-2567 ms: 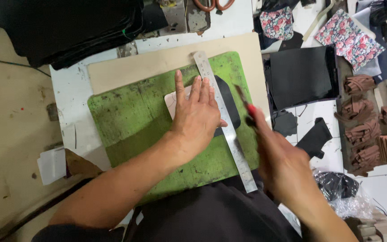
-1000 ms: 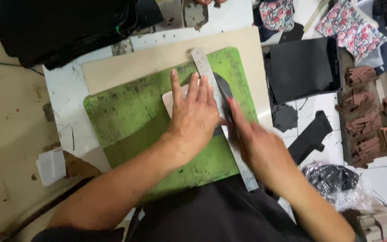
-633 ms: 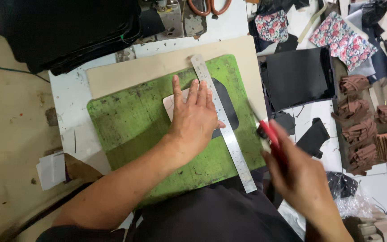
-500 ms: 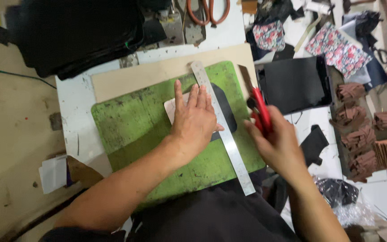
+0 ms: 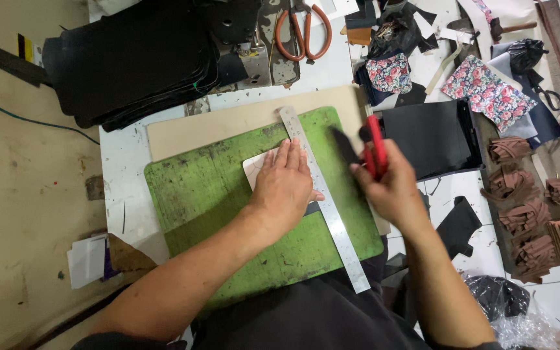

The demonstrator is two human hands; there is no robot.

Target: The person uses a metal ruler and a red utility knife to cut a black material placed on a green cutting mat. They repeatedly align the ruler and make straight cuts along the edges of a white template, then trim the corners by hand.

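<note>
Green mat (image 5: 228, 194), red knife (image 5: 376, 146), seemingly floral cloth (image 5: 487, 91).

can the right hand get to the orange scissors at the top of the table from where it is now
Probably yes: the right hand is raised over the green mat's edge, and nothing tall stands before the scissors. But it already holds a red knife.

The right hand (image 5: 393, 188) has come away from the steel ruler (image 5: 322, 201), where a second ago it ran its red-handled knife (image 5: 376, 154) along the edge just beside the left hand's fingers; it now hangs lifted off to that ruler's far side, knife upright in its grip, and a dark cut strip (image 5: 345, 148) is raised beside its fingertips
</note>
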